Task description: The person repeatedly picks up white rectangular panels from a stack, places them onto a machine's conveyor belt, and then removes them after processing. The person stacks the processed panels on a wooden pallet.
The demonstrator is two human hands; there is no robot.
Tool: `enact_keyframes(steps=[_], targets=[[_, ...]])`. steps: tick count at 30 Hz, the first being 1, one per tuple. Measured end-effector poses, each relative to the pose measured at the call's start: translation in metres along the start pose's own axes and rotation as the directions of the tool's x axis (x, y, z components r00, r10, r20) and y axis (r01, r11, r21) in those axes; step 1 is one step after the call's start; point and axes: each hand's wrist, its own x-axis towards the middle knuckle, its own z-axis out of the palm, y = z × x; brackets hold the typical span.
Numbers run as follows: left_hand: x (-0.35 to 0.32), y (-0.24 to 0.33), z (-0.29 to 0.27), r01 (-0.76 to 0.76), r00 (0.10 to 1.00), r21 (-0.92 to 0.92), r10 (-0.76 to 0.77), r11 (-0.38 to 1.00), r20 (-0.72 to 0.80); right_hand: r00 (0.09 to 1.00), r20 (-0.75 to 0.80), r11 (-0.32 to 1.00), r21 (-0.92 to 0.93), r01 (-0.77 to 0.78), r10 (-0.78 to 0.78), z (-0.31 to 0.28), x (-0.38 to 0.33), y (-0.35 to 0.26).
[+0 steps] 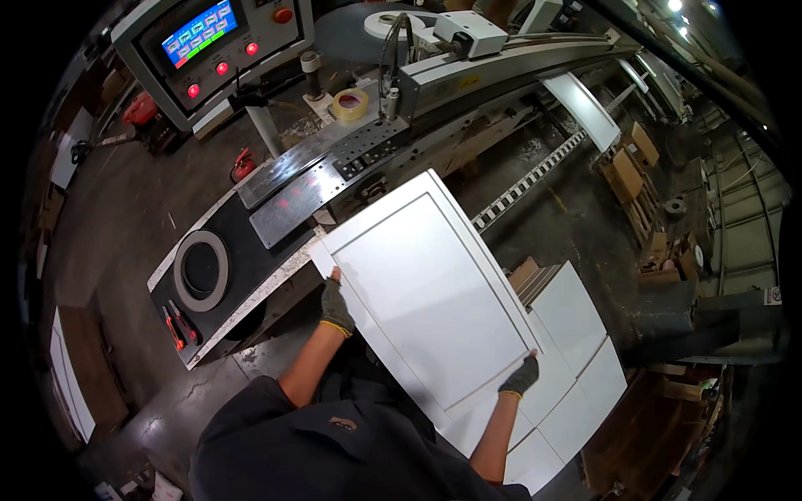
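Both my hands wear dark grey fingerless gloves with yellow cuffs. They hold a white cabinet door [418, 292] with a grooved rectangular frame line, tilted in front of my body. My left hand [336, 307] is closed round its left edge, thumb on the face, other fingers hidden beneath. On the right edge, near the lower corner, my right hand [521, 376] grips it the same way. The door's far left corner lies near the metal infeed table [292, 213] of a long edge-banding machine [501, 71]. Below the door's right side is a stack of white panels [576, 334].
A grey ring-shaped roll [219, 259] and red-handled tools [174, 330] lie on the black-topped side table [242, 230]. A tape roll [351, 104] sits on the machine, beside a lit control panel [213, 58]. Another white panel [585, 108] rests farther along the machine, above cardboard boxes [628, 171].
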Motion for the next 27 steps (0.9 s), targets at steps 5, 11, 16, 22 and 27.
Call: enact_keyframes(steps=[5, 11, 16, 22, 27], targets=[[0.038, 0.06, -0.031, -0.068, 0.979, 0.082, 0.082, 0.994, -0.188, 0.992, 0.006, 0.984, 0.13, -0.125, 0.126, 0.089, -0.048, -0.054], [0.085, 0.118, -0.049, -0.008, 0.958, 0.166, 0.055, 0.986, -0.28, 0.973, 0.044, 0.971, 0.076, -0.228, 0.225, 0.158, -0.066, -0.081], [0.097, 0.149, -0.041, 0.063, 0.944, 0.147, -0.011, 0.987, -0.331, 0.951, 0.066, 0.951, 0.049, -0.305, 0.301, 0.199, -0.081, -0.115], [0.093, 0.101, -0.088, 0.101, 0.988, 0.075, -0.091, 0.992, -0.124, 0.96, 0.196, 0.957, 0.169, -0.236, 0.202, 0.219, -0.073, -0.08], [0.071, 0.086, -0.072, 0.11, 0.927, 0.329, 0.023, 0.938, -0.375, 0.941, 0.224, 0.96, 0.06, -0.275, 0.255, 0.223, -0.072, -0.086]])
